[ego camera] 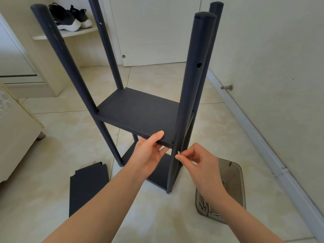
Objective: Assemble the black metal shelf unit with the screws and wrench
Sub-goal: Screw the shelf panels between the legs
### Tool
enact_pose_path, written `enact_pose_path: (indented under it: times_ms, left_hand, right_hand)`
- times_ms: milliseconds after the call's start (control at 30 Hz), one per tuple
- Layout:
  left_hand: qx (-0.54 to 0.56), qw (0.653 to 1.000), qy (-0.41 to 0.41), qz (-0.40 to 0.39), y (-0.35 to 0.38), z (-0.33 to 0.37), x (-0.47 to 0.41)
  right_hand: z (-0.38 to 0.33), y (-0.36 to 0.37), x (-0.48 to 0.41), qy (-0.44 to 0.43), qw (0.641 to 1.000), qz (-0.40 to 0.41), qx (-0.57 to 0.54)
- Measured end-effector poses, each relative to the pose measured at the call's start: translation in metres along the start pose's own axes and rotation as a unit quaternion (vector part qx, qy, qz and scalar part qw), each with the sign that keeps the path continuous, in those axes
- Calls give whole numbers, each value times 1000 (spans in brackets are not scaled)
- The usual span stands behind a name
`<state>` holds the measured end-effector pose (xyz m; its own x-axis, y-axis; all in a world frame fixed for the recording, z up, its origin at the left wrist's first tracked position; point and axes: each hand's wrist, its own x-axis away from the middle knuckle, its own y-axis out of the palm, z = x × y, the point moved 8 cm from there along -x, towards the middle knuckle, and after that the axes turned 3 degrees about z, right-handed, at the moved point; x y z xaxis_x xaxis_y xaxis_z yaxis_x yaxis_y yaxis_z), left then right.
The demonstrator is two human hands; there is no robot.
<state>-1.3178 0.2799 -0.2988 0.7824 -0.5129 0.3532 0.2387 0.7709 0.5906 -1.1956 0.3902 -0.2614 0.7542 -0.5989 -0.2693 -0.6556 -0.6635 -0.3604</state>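
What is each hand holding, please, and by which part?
The left hand grips the middle shelf by its near edge; right hand pinches a screw by one end.

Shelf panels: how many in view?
3. Mid-height panel, held by the left hand; bottom panel beneath it; loose panel lying at lower left. None appears hidden.

Pair of black sneakers with white soles (70, 18) on a curved white wall shelf (73, 33), upper left. White door (154, 32) behind. Small metal door stop (227, 87) at right. Cream cabinet (15, 134), left, standing on beige floor tiles (61, 137).
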Motion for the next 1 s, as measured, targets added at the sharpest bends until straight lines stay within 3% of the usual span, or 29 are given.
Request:
enact_pose_path:
  times_ms: [300, 600, 800, 1000]
  left_hand:
    - [10, 1000, -5, -4, -5, -5, -1]
    - [32, 999, -16, -9, -5, -9, -3]
    - [36, 999, -19, -7, -5, -8, -2]
    - [38, 999, -22, -3, -3, -7, -1]
  right_hand:
    - [-4, 3, -2, -34, 999, -22, 35]
    - [5, 2, -5, 28, 999, -19, -24]
    - [11, 5, -12, 88, 992, -61, -63]
    - [10, 3, -14, 82, 996, -40, -19]
